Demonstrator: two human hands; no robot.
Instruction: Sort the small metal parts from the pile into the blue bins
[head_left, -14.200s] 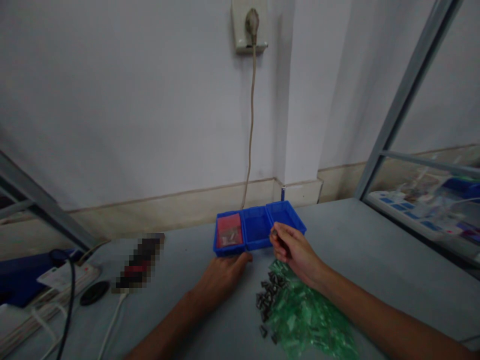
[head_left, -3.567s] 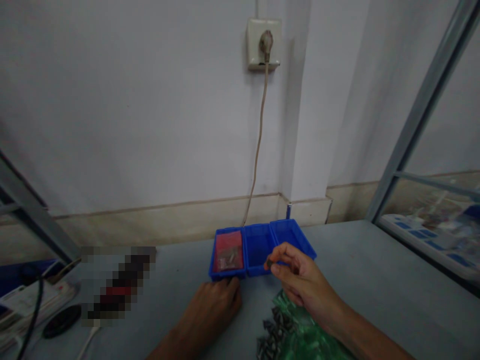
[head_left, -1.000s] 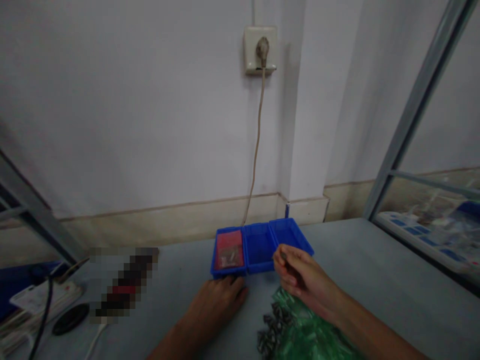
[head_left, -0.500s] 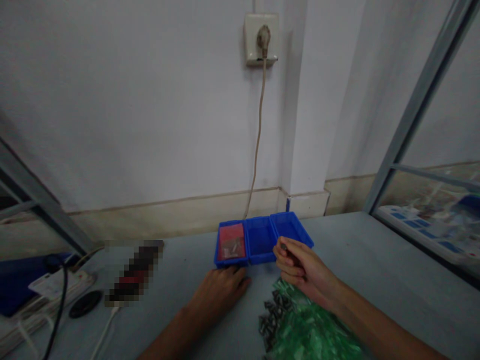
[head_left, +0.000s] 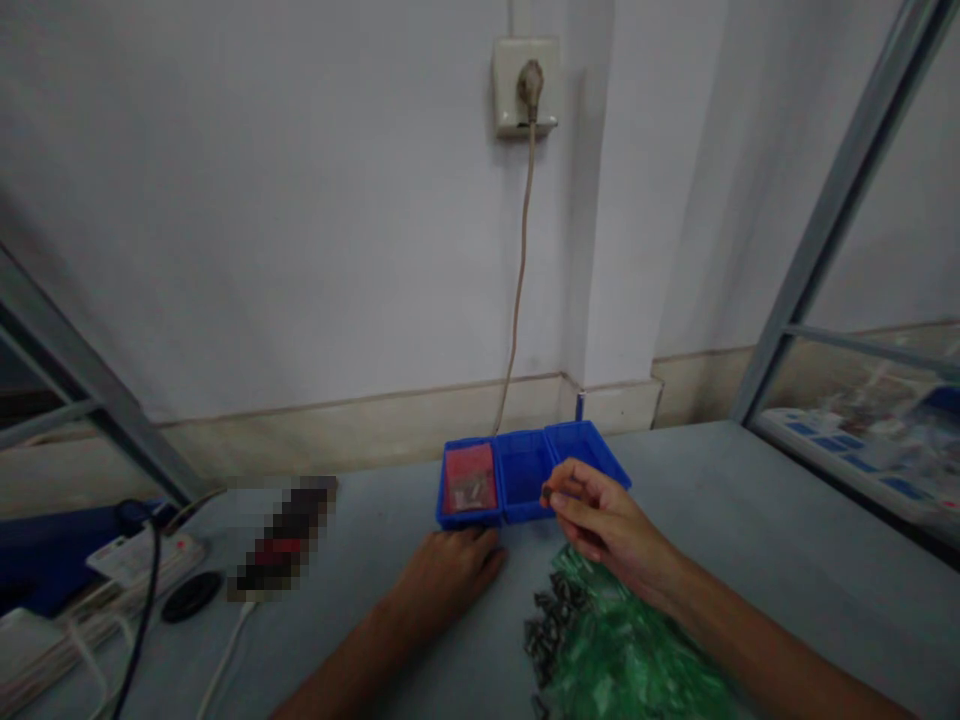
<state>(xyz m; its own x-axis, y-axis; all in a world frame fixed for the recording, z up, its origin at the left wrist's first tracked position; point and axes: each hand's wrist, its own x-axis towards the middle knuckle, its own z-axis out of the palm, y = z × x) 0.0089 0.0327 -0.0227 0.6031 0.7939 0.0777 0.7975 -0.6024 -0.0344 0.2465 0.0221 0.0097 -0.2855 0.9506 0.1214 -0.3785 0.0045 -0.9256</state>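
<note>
My right hand point(head_left: 604, 515) is raised in front of the blue trays, its thumb and fingertips pinched on a small dark metal part point(head_left: 547, 494). My left hand point(head_left: 454, 570) lies palm down on the table, fingers stretched toward the front edge of the left blue tray point(head_left: 442, 510); it holds nothing I can see. That tray has a red lining and a small clear bag point(head_left: 471, 493) in it. Under my right wrist is a green plastic bag point(head_left: 637, 660), with a pile of dark metal parts point(head_left: 551, 620) at its left side.
The middle tray point(head_left: 521, 470) and right tray point(head_left: 581, 450) stand joined to the left one. A pixelated item with a white cable point(head_left: 229, 650), a black disc point(head_left: 191, 597) and a power strip point(head_left: 180, 555) lie at left. Grey metal posts point(head_left: 810, 215) flank the table.
My right hand has turned and shifted slightly left, bringing the small metal part toward the middle tray. My left hand stays by the left tray. The view has shifted slightly.
</note>
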